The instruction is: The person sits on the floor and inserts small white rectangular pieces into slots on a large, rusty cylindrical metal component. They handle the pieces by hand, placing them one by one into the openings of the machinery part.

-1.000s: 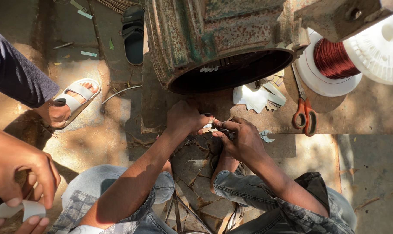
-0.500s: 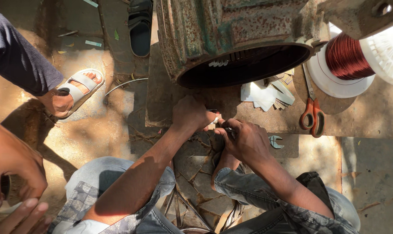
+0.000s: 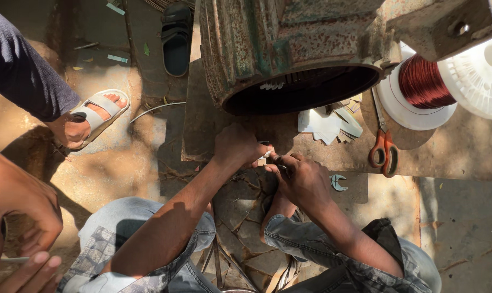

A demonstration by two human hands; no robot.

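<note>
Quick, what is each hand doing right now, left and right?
Left hand: closed, pinching a small pale strip at its fingertips.
Right hand: closed around a thin dark tool; what kind cannot be told.

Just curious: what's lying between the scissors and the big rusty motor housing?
A loose pile of pale paper pieces on the board, between the orange-handled scissors and the housing, seen in the head view.

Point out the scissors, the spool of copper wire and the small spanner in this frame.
scissors (image 3: 384, 154), head view, on the orange handle loops.
spool of copper wire (image 3: 423, 82), head view, on the reddish wound wire between the white flanges.
small spanner (image 3: 338, 182), head view, on its open jaw end beside the right hand (image 3: 303, 182).
</note>
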